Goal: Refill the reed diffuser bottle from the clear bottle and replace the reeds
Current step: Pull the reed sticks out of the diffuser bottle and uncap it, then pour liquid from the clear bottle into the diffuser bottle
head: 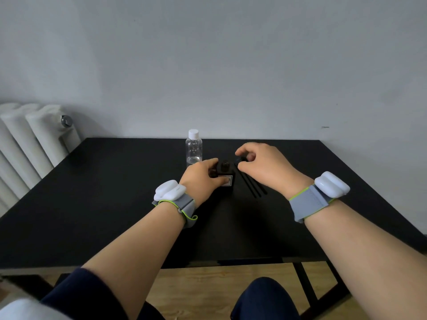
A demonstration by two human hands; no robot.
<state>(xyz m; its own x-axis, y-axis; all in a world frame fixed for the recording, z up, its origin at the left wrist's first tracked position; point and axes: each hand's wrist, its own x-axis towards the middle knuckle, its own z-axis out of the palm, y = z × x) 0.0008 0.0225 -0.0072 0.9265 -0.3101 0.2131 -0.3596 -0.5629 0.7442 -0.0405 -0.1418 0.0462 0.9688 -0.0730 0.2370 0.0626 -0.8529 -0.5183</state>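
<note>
A person sits at a black desk (115, 204) that stands against a pale wall, with a white radiator (30, 144) at the left side.

In the middle of the desk stands the reed diffuser bottle (225, 179), a small dark square bottle with a light label on its front. Its neck is open at the top, with no reeds in it. The left hand (201, 177) is wrapped around the left side of this bottle, the thumb pressing on the label and the fingers reaching behind, so the bottle is held upright on the desk.

The right hand (261, 163) hovers just to the right of the bottle neck, a little above the desk. Its thumb and first fingers are pinched narrowly together on a small dark thing (240, 159); it is too small and dark for me to say surely what it is, perhaps a cap or stopper.

The black reeds (250, 184) lie flat on the desk just beside the diffuser bottle on its right, partly under the right hand, side by side.

The clear bottle (193, 147) stands upright behind the left hand, toward the wall, with its white cap on.

Both wrists carry a grey band with a green edge and a white device (169, 190) on top.
</note>
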